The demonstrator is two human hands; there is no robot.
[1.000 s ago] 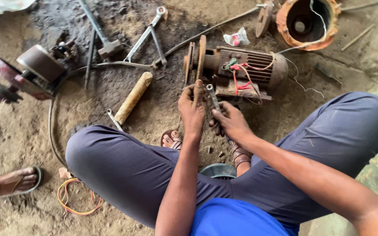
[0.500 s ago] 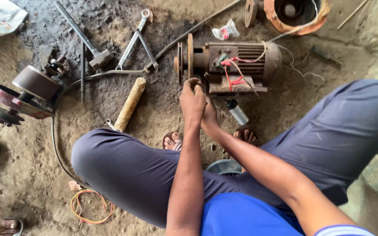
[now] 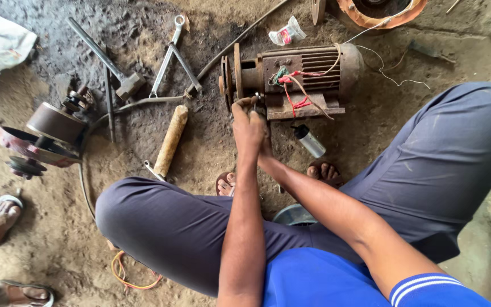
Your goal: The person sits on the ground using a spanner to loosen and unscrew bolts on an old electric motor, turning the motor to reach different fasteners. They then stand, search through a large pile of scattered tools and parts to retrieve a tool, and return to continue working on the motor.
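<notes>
Your left hand (image 3: 249,122) lay over your right hand (image 3: 265,149), both closed narrowly on something small I couldn't make out, against the rusty electric motor (image 3: 296,79), which lay on the dirt floor (image 3: 211,142) between your knees for reach.

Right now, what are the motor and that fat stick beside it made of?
The motor looks like metal, brown and rusty, with ribbed sides. The stick looks like pale wood with a dusty, rough surface, probably a tool handle; I can't be sure.
</notes>
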